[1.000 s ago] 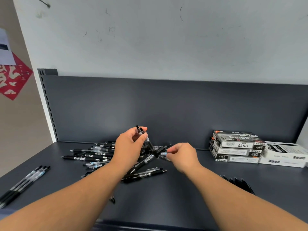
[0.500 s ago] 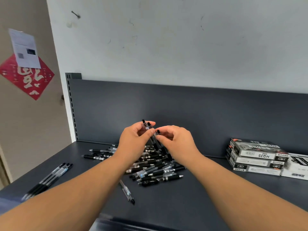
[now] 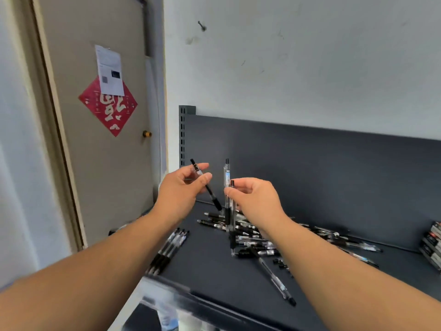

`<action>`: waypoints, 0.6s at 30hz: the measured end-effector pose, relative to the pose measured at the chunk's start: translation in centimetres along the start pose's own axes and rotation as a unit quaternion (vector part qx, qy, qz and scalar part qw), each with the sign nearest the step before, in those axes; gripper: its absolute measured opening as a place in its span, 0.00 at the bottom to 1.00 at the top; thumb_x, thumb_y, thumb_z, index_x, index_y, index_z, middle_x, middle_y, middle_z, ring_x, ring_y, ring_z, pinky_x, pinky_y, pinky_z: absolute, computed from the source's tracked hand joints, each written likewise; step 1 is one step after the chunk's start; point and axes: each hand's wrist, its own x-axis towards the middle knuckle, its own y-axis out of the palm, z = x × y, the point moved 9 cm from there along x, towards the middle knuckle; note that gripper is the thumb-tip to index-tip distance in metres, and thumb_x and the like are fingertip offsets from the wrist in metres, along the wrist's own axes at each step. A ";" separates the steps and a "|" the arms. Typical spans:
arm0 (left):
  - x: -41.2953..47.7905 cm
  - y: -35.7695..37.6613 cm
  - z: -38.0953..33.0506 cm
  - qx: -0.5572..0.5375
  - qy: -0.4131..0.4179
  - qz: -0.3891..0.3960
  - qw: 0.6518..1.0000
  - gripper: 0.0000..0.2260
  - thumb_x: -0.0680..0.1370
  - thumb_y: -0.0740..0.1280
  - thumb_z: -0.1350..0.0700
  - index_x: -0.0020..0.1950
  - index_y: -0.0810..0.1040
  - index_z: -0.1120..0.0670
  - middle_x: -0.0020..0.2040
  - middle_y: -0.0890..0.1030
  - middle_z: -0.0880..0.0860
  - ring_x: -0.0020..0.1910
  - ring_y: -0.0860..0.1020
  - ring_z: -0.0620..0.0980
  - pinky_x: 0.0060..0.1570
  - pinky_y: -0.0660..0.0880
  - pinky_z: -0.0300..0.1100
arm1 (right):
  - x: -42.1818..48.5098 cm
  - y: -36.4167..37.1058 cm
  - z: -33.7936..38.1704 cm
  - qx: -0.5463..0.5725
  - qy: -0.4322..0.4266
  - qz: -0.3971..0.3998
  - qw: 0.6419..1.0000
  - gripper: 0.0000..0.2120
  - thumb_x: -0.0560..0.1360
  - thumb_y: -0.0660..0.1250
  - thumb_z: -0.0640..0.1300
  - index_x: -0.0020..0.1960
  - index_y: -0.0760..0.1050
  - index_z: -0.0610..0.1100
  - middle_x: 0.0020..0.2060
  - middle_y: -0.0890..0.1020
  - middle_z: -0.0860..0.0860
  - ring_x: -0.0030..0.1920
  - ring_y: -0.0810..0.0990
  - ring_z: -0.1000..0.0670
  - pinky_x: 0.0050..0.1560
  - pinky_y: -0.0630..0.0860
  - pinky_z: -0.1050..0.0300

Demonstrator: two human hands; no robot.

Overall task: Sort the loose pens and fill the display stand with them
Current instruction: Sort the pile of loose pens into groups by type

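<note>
Now drawn apart, left hand (image 3: 181, 188) grip pinching one tilted pen (image 3: 211, 192); right hand (image 3: 255, 199) grip holding two upright pens (image 3: 226, 174)

Pens counted, in two hands and on one shelf.
The left hand (image 3: 181, 192) holds one pen (image 3: 212, 195) and the right hand (image 3: 253, 199) two pens (image 3: 226, 173). The pile (image 3: 253, 240) is too tangled to count. Left of it lies a row (image 3: 170, 247) of four or five, in front one lone pen (image 3: 274, 275), and to the right one stack of boxes (image 3: 432, 244).

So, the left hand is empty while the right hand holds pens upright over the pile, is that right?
Not quite: the head view shows the left hand pinching a tilted pen. The right hand does hold pens upright over the pile.
</note>
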 end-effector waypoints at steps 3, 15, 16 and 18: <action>1.2 -3.4 2.2 0.032 -0.040 0.003 0.999 0.03 0.75 0.71 0.57 0.47 0.81 0.56 0.51 0.81 0.49 0.39 0.80 0.42 0.45 0.81 0.40 | 0.3 3.1 -0.8 0.047 0.052 -0.002 0.998 0.03 0.73 0.72 0.42 0.44 0.80 0.50 0.39 0.83 0.53 0.39 0.80 0.54 0.43 0.81 0.56; 0.7 -4.1 11.4 0.220 -0.164 0.176 0.945 0.16 0.71 0.75 0.51 0.54 0.75 0.54 0.43 0.82 0.50 0.35 0.81 0.46 0.39 0.77 0.39 | -0.5 8.5 -6.5 -0.002 0.178 -0.026 0.984 0.06 0.73 0.71 0.41 0.39 0.78 0.47 0.32 0.79 0.51 0.32 0.74 0.53 0.37 0.79 0.58; 0.6 -3.8 11.7 0.238 -0.158 0.185 0.940 0.17 0.71 0.75 0.51 0.55 0.75 0.53 0.42 0.82 0.49 0.34 0.80 0.45 0.37 0.75 0.36 | -0.7 8.7 -7.0 -0.005 0.189 -0.024 0.982 0.05 0.73 0.71 0.40 0.39 0.78 0.46 0.32 0.78 0.50 0.32 0.74 0.53 0.35 0.79 0.59; 0.5 -3.2 12.2 0.283 -0.137 0.201 0.928 0.19 0.71 0.75 0.49 0.58 0.76 0.53 0.42 0.81 0.47 0.37 0.80 0.43 0.40 0.73 0.36 | -1.1 9.3 -8.1 -0.011 0.219 -0.017 0.975 0.02 0.73 0.72 0.40 0.43 0.79 0.44 0.33 0.78 0.49 0.32 0.75 0.53 0.31 0.77 0.61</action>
